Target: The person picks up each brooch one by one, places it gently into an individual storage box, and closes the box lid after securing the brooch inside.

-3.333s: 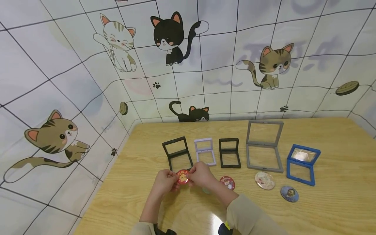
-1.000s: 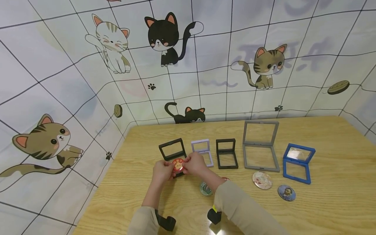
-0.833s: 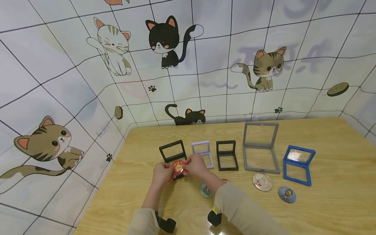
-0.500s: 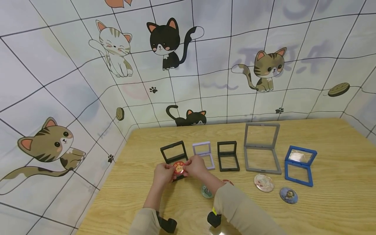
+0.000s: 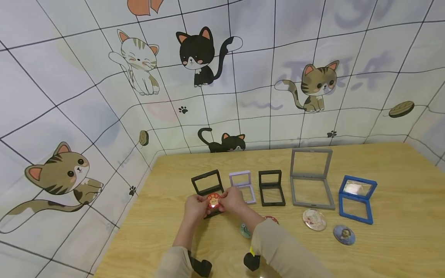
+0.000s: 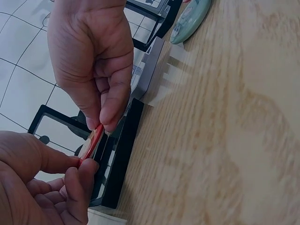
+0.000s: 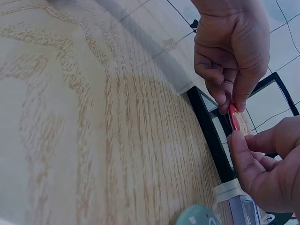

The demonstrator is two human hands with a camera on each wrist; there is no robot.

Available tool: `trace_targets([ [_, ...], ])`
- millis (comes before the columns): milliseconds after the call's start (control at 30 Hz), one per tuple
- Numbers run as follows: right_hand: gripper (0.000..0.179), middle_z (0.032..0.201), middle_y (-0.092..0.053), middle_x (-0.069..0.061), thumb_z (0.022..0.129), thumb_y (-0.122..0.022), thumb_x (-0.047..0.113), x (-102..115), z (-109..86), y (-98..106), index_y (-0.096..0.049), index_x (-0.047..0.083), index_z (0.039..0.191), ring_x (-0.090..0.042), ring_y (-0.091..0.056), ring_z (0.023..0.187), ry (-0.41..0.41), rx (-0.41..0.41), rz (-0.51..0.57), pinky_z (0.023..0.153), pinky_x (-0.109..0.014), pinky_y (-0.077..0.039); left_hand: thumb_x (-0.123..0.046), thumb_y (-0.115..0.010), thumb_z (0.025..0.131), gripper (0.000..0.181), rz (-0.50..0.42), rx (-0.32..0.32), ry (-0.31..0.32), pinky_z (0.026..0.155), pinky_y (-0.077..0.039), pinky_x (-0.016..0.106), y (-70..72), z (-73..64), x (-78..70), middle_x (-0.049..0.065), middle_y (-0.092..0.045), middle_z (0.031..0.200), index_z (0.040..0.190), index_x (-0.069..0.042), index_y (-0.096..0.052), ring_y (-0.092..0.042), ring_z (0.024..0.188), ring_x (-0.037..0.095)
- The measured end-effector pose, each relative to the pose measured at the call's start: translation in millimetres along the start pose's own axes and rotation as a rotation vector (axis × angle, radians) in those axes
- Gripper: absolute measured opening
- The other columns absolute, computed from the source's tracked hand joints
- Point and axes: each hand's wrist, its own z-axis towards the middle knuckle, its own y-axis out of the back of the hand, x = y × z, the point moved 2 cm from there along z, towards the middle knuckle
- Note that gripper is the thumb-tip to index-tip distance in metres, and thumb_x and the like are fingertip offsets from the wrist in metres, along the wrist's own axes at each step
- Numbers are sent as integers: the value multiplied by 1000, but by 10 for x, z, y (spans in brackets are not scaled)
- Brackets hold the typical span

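The person's left hand (image 5: 195,207) and right hand (image 5: 233,199) meet over the leftmost black frame (image 5: 208,190), and between them is a red badge (image 5: 213,200) with a yellowish figure on it. On each hand, the fingers are nearly closed, pinching the badge's rim against the thumb, one hand at its left side and the other at its right. It sits above the frame's near, lying half; from here I can't tell whether they touch.

Rightward along the tabletop (image 5: 149,235) stand more opened frames: a small lilac frame (image 5: 242,185) just beside the right hand, a second black frame (image 5: 270,186), a large grey frame (image 5: 308,178) and a blue frame (image 5: 355,196) at the far right of the row. On the near side lie a green badge (image 5: 245,231) and another red-rimmed badge (image 5: 272,219), both partly hidden by the right arm, then a cream badge (image 5: 314,220) and a blue badge (image 5: 344,235).
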Motion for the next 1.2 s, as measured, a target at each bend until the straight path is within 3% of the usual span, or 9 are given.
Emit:
trace_targets([
  [433, 6, 72, -56, -13, 77, -63, -7, -32, 28, -39, -57, -7, 78, -10, -56, 45, 6, -52, -8, 48, -21, -49, -2, -55, 86, 10, -7, -25, 2, 44, -43, 19, -37, 37, 21, 13, -59, 67, 89, 8, -54, -56, 48, 11],
  [700, 10, 65, -54, -11, 76, -65, -5, -24, 47, -61, -55, -4, 74, -12, -55, 44, -20, -42, -58, 47, -24, -50, -2, -55, 86, 10, 3, -26, 3, 44, -43, 19, -37, 67, 59, 11, -57, 66, 88, 8, -54, -56, 48, 10],
  [1200, 13, 60, -57, -11, 76, -65, -5, 15, 21, -60, -54, -3, 70, -22, -62, 49, 15, -28, -118, 46, -24, -49, -2, -57, 85, 8, 51, -41, 23, 46, -46, 21, -47, 95, 80, 11, -56, 66, 85, 6, -56, -56, 48, 11],
])
